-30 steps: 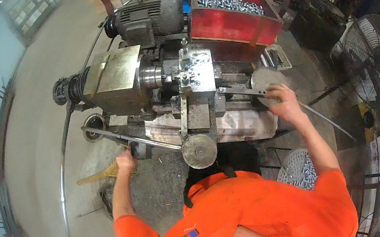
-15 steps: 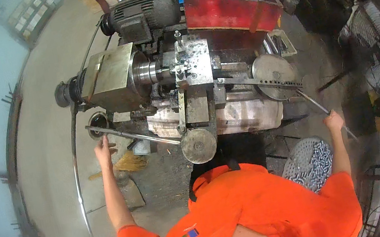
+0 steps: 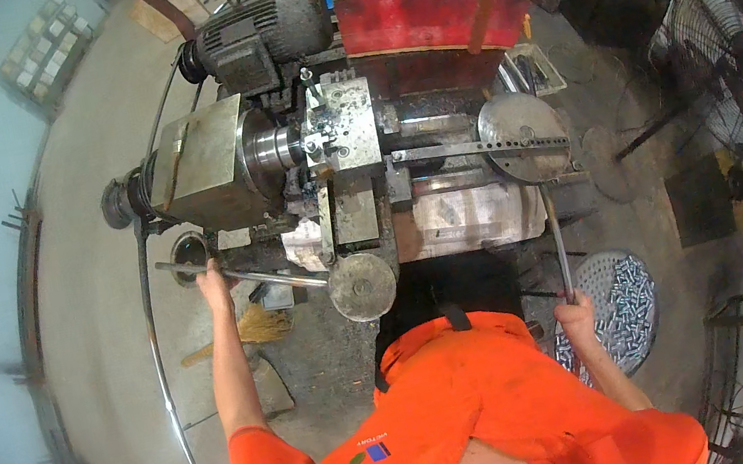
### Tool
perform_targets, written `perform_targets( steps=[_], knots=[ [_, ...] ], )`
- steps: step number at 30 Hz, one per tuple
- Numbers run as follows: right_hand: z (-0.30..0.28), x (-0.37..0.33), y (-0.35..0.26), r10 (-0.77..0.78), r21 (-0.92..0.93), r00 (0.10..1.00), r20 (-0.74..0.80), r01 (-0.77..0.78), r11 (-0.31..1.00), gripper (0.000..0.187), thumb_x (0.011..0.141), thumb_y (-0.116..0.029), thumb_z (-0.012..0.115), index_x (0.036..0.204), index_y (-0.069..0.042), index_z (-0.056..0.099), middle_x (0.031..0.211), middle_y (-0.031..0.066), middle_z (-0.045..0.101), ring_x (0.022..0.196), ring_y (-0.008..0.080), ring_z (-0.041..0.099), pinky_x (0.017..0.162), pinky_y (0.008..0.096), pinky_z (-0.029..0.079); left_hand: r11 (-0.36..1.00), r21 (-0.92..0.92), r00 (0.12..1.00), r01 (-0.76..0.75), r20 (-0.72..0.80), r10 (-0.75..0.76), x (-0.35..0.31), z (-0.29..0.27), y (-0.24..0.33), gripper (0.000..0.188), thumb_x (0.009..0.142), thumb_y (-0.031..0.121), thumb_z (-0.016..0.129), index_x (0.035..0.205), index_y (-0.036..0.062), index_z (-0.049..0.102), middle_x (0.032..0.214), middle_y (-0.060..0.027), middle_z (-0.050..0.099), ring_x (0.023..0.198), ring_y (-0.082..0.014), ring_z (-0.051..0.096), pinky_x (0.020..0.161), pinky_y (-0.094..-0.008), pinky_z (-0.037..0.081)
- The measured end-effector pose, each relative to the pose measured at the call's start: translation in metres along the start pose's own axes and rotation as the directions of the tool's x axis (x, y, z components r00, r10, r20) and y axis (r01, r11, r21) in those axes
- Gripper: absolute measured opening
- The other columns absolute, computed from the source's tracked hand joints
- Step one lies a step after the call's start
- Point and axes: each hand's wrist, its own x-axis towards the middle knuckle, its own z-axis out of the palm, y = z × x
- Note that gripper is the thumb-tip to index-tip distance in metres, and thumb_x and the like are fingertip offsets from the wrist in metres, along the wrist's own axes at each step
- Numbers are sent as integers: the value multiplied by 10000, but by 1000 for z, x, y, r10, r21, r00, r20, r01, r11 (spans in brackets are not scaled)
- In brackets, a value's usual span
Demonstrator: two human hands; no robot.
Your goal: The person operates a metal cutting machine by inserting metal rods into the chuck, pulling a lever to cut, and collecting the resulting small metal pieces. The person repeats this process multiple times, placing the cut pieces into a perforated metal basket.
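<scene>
In front of me stands a small lathe-like machine with a spindle chuck (image 3: 276, 149) and a steel tool block (image 3: 350, 121) beside it. My left hand (image 3: 214, 287) is closed round a metal lever rod (image 3: 275, 279), which runs to a round steel disc (image 3: 362, 286) at the machine's front. On the right, my right hand (image 3: 576, 313) grips a second lever rod (image 3: 559, 244) near its lower end. That rod hangs from a larger disc (image 3: 521, 121), which a flat bar with holes (image 3: 437, 152) joins to the slide. Whether a workpiece sits at the chuck I cannot make out.
A red bin (image 3: 433, 17) of small metal parts stands behind the machine, beside a motor (image 3: 268, 37). A perforated round tray (image 3: 592, 272) with similar parts is below my right hand. A broom (image 3: 259, 325) lies at left; a fan (image 3: 729, 60) stands at right.
My right hand has swung its rod inward and toward me, turning the large disc. The tool block has slid left, toward the chuck. My left hand has closed on its rod.
</scene>
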Motion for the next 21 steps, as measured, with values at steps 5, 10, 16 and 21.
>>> perform_targets(
  steps=[5,10,16,21],
  knots=[
    [-2,-3,-40,218,235,974,60,-226,945,228,663,-96,552,865,3,587,631,-27,470,580,84,420,500,247,336,998,16,994,64,92,-65,-7,0,15,433,862,285,535,1076,-74,421,721,-134,591,520,-251,615,459,-366,558],
    [-17,10,-9,323,236,938,122,-344,909,188,643,-104,580,801,-3,577,584,-14,469,532,102,417,467,276,344,982,137,982,129,117,-145,-9,-7,28,310,843,245,527,804,-63,513,644,-139,560,416,-252,572,382,-321,526],
    [-116,120,73,128,-828,991,-41,-106,551,318,640,-255,645,861,-31,600,783,169,620,745,379,598,665,464,481,985,93,970,142,187,-157,-6,-6,23,364,843,285,532,880,-77,517,640,-139,555,449,-245,585,389,-323,533],
    [-123,233,65,63,-821,928,-368,-356,446,625,658,-224,653,1239,-80,472,1155,145,542,1069,324,524,922,430,404,985,43,945,168,277,-174,12,-13,-2,530,852,396,544,1096,-69,476,810,-172,596,551,-238,622,480,-320,546]
  ],
)
